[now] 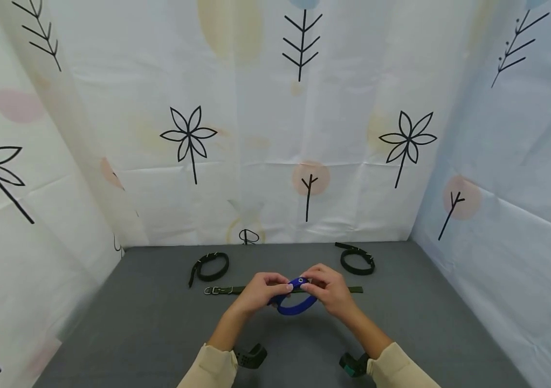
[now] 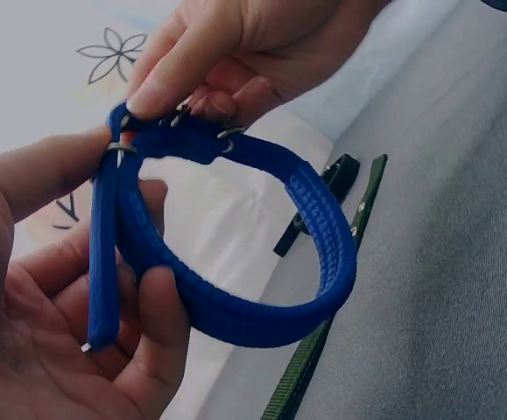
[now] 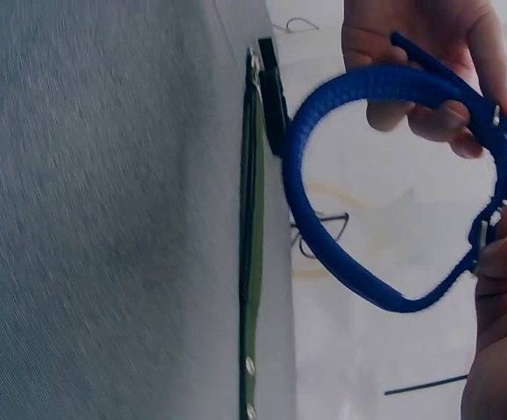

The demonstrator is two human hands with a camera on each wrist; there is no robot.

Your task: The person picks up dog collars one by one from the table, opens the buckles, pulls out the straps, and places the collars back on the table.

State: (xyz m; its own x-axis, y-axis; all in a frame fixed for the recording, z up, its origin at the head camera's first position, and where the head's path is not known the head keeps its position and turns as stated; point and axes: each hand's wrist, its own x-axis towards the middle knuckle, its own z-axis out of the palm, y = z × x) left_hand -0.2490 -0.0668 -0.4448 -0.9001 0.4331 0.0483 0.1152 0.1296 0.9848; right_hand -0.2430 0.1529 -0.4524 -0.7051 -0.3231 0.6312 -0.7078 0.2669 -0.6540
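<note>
A person held a blue collar [image 1: 296, 303] in the air just above a grey desk [image 1: 159, 323], directly in front of a long olive-green strap [image 1: 236, 290] that lay flat on the desk. The left hand [image 1: 261, 291] pinched the collar near its metal buckle between thumb and fingers, with the loose tail of the strap lying across its palm. The right hand [image 1: 329, 288] pinched the buckle end from the other side, thumb and fingertips closed on it. The collar formed a closed loop that hung down from both hands. It looked to be woven webbing with a ribbed surface: light, soft and bendable, likely to sag and twist wherever it was not supported, and rough enough not to slip. The small metal buckle seemed the only stiff part, so the firmest hold would be there or on the band right beside it. Behind the olive-green strap, well apart, lay two dark collars, one coiled to the left [image 1: 209, 267] and one to the right [image 1: 357, 260].
</note>
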